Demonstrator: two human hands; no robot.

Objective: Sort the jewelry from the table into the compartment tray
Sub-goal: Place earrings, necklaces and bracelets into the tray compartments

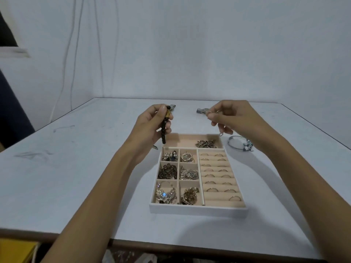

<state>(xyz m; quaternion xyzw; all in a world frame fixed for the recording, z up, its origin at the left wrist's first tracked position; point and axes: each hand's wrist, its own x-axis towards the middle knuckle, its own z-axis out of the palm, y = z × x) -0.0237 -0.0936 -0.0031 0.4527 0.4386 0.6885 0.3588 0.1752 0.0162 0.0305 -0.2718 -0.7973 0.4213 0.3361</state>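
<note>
Table (76, 186): I see a white top; my forearms cover part of it, and its near edge is cut off at the bottom right.
Compartment tray (197, 209): it sits right of centre and near me, its far left corner hidden behind my left hand.
Ring rolls (218, 173): they fill the tray's right side, with thin rings slotted in rows.
Far long compartment (182, 141): it holds a pile of small metal pieces (206, 143), too blurred for me to name.
Six small compartments (178, 175): pearl pieces, gold rings, a dark chain, silver hoops, sparkly pieces and a gold chain, as far as I can tell.
Left hand (152, 124): raised over the tray's far left corner, its fingers curled round a black beaded bracelet (164, 128) that hangs down.
Right hand (233, 116): raised over the far right corner, pinching a thin silver chain (214, 112); I cannot see its full length.
Bangle (239, 143): on the table just right of the tray, partly behind my right wrist.
Far items: two small pieces (172, 106) (201, 110) lie beyond my hands, half hidden.
</note>
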